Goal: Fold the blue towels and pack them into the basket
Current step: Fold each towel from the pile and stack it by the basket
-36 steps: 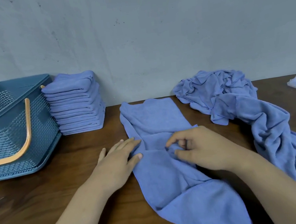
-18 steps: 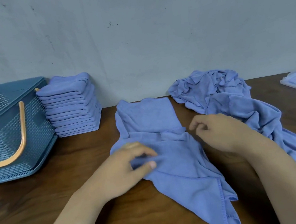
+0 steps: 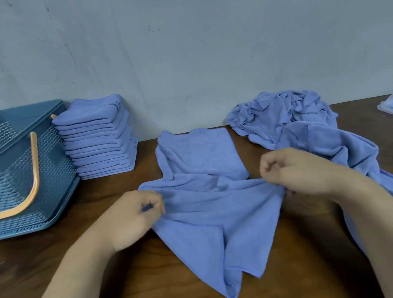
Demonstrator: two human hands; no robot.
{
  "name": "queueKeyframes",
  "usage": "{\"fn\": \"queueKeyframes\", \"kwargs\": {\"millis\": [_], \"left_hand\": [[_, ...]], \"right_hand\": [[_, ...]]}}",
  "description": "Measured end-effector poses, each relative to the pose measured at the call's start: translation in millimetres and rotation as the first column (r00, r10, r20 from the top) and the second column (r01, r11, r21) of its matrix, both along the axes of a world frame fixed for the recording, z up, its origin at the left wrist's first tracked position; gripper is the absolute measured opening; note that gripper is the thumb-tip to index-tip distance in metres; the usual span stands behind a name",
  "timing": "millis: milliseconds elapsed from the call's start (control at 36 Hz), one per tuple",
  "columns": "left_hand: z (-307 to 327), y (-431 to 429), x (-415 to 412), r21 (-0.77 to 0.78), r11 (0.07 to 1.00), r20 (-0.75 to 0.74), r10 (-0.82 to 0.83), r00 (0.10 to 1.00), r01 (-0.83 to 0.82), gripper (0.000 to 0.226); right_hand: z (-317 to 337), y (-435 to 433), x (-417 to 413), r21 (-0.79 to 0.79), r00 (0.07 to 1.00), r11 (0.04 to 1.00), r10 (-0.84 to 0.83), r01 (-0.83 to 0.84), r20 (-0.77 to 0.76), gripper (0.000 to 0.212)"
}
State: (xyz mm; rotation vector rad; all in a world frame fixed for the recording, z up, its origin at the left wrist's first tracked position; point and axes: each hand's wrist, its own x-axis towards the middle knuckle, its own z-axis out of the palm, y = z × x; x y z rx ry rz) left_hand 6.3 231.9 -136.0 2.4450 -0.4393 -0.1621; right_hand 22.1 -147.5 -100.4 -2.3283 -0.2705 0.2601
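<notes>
Mid-fold now: left hand and right hand pinch a towel. The folded stack waits beside the basket, back-left of the worktop, and a crumpled heap is left to fold.

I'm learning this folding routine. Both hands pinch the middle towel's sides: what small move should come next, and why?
Probably draw the hands apart to pull it flat. The left hand and right hand each pinch a side of the towel, which lies creased and skewed on the table, its near end bunched, so it likely needs smoothing before a clean fold.
</notes>
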Motion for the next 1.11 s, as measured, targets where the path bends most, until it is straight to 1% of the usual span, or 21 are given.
{"fn": "queueKeyframes", "kwargs": {"millis": [83,139,222,278,306,333,389,444,500,556,639,694,750,806,833,861,917,944,1028,1056,1111], "left_hand": [[-0.7,1.4,0.2,-0.057,0.996,0.025,0.064,0.998,-0.062,0.027],[-2.3,-3.6,-1.3,-0.083,0.990,0.081,0.118,0.990,-0.111,0.030],[-7.8,-18.2,-3.9,-0.091,0.987,0.188,0.145,0.971,-0.130,0.025],[-13.0,-28.1,-4.5,-0.011,0.999,0.194,0.034,0.980,-0.033,0.012],[-15.1,-32.3,-5.2,0.053,0.998,0.192,-0.039,0.981,0.029,0.012],[-17.2,-35.1,-5.6,0.095,0.993,0.194,-0.092,0.977,0.075,0.017],[-16.4,-39.1,-7.9,0.084,0.993,0.173,-0.102,0.980,0.089,0.018],[-14.4,-41.1,-10.4,0.029,0.995,0.105,-0.101,0.989,0.098,0.011],[-14.3,-43.2,-12.4,0.010,0.989,0.054,-0.149,0.987,0.149,0.018],[-13.2,-43.8,-15.1,-0.020,0.980,-0.019,-0.200,0.980,0.200,0.033],[-11.3,-42.1,-16.6,-0.144,0.974,-0.140,-0.198,0.970,0.177,0.040],[-14.5,-42.4,-13.8,-0.208,0.972,-0.058,-0.121,0.991,0.107,0.042],[-21.5,-42.6,-7.0,-0.197,0.980,0.131,0.006,0.991,0.020,0.033],[-26.7,-42.6,-1.7,-0.086,0.995,0.284,0.065,0.956,-0.042,0.015],[-28.5,-42.5,-0.5,0.006,0.999,0.308,0.049,0.950,-0.054,0.017],[-30.5,-41.9,0.2,0.097,0.994,0.293,0.022,0.956,-0.053,0.026],[-32.5,-40.9,0.0,0.227,0.973,0.231,-0.002,0.973,-0.052,0.044],[-32.7,-40.2,-0.6,0.257,0.965,0.214,-0.004,0.977,-0.053,0.046],[-26.8,-36.6,-0.9,0.225,0.971,0.223,0.027,0.975,-0.078,0.030],[-23.8,-35.6,-0.7,0.192,0.977,0.226,0.047,0.973,-0.092,0.025],[-20.2,-33.3,-0.2,0.128,0.985,0.215,0.083,0.973,-0.113,0.030]], "right_hand": [[1.9,0.2,-5.0,0.012,0.970,0.992,0.128,-0.128,-0.209,0.017],[1.8,1.8,-7.5,-0.033,0.951,0.985,0.153,-0.168,-0.270,0.013],[-8.8,8.7,-3.2,-0.077,0.985,0.993,0.082,-0.094,-0.154,0.015],[-19.0,17.6,0.8,-0.026,1.000,1.000,0.005,-0.004,0.025,0.008],[-23.7,22.4,2.5,-0.034,0.992,0.999,0.002,0.002,0.127,0.007],[-28.3,26.9,3.3,-0.051,0.977,0.999,0.025,-0.015,0.212,0.014],[-34.4,34.1,4.1,-0.044,0.944,0.993,0.116,-0.108,0.310,0.031],[-36.2,39.9,2.3,-0.054,0.921,0.975,0.220,-0.214,0.322,0.037],[-36.9,43.3,-0.2,-0.153,0.901,0.950,0.307,-0.271,0.306,0.031],[-34.2,43.5,-2.5,-0.303,0.892,0.925,0.324,-0.228,0.316,0.019],[-29.4,37.3,-1.8,-0.419,0.895,0.905,0.242,-0.070,0.374,0.044],[-26.6,32.5,-1.2,-0.413,0.914,0.910,0.194,-0.032,0.355,0.047],[-25.8,31.2,-0.1,-0.396,0.922,0.918,0.177,-0.029,0.343,0.042],[-27.3,33.9,1.4,-0.356,0.915,0.934,0.153,-0.011,0.373,0.026],[-29.2,36.0,2.2,-0.340,0.912,0.940,0.155,-0.017,0.381,0.015],[-31.3,38.3,2.7,-0.348,0.909,0.937,0.183,-0.045,0.373,0.009],[-37.5,41.0,3.4,-0.387,0.913,0.913,0.264,-0.131,0.312,0.020],[-38.9,41.4,2.8,-0.396,0.915,0.904,0.288,-0.162,0.284,0.020],[-37.7,37.7,1.4,-0.385,0.923,0.906,0.287,-0.174,0.257,0.004],[-36.1,35.7,1.1,-0.385,0.933,0.907,0.273,-0.168,0.235,0.004],[-32.3,33.5,0.1,-0.378,0.947,0.908,0.264,-0.180,0.183,0.018]]}}
